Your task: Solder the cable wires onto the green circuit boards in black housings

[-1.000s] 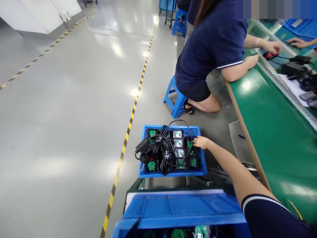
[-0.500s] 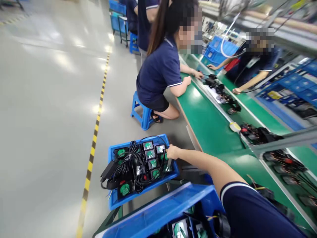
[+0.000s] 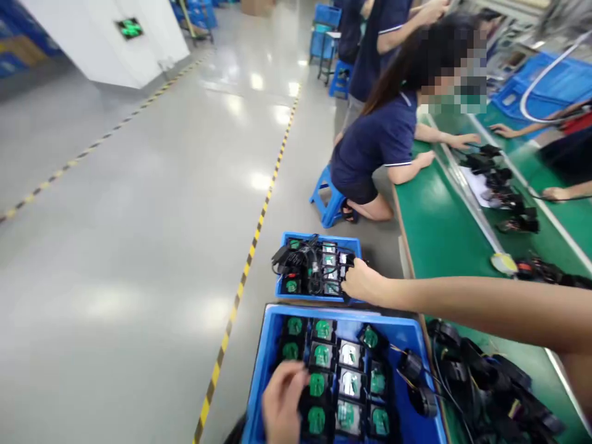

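Note:
My right hand (image 3: 364, 282), its fingers curled closed, is at the right side of the farther blue crate (image 3: 283, 285). What it grips, if anything, is hidden. Black square units with green round parts and a tangle of black cables (image 3: 314, 268) fill that crate. Over the left side of the nearer blue crate (image 3: 261, 364) is my left hand (image 3: 283, 401), blurred, with bent fingers somewhat apart and nothing visible in them. Rows of black units with green round parts (image 3: 317, 385) lie beneath it. Loose black round parts with wires (image 3: 419, 382) sit by that crate's right wall.
Right of the crates runs a green workbench (image 3: 444, 222) with several black cabled parts (image 3: 494, 382). A co-worker (image 3: 379, 142) sits there on a blue stool (image 3: 326, 200); other people are beyond. Yellow-black floor tape (image 3: 250, 259) runs along the left.
The view has swung left and down, so the nearer crate shows more fully. My left hand has come into view above it. My right hand is still at the farther crate's right side.

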`<act>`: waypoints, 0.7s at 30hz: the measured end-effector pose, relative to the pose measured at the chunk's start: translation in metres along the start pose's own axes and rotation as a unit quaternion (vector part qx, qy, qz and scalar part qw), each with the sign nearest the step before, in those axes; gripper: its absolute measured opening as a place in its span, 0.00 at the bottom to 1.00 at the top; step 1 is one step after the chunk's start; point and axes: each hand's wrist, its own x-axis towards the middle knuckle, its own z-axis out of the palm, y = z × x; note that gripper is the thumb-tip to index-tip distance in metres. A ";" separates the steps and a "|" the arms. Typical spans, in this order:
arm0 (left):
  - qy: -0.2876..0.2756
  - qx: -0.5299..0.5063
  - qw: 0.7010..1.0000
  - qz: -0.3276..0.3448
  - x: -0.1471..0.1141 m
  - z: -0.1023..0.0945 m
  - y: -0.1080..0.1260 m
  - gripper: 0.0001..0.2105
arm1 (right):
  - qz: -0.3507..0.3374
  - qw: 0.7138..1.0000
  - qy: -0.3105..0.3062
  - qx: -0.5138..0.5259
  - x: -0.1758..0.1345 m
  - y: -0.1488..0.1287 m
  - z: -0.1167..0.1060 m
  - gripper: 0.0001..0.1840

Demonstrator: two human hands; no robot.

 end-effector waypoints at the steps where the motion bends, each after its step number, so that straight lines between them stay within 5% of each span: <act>1: -0.040 -0.037 0.997 -0.049 0.008 0.011 -0.004 0.10 | -0.017 1.000 0.004 -0.010 -0.007 -0.002 -0.015 0.06; 3: -0.113 -0.115 0.976 -0.149 0.029 0.042 -0.011 0.13 | -0.036 0.999 -0.001 -0.030 -0.021 -0.005 -0.043 0.07; 8: -0.154 -0.221 0.902 -0.336 0.069 0.116 -0.028 0.34 | -0.010 0.995 -0.051 -0.089 -0.060 -0.005 -0.113 0.11; 12: -0.184 -0.264 0.853 -0.411 0.079 0.151 -0.034 0.50 | 0.009 0.988 -0.092 -0.121 -0.094 -0.008 -0.157 0.12; 17: -0.285 -0.290 0.810 -0.422 0.054 0.157 -0.035 0.44 | 0.053 0.986 -0.068 -0.145 -0.143 -0.007 -0.179 0.09; 21: -0.324 -0.246 0.807 -0.428 0.042 0.130 -0.039 0.34 | 0.064 0.985 0.080 -0.139 -0.190 0.009 -0.187 0.07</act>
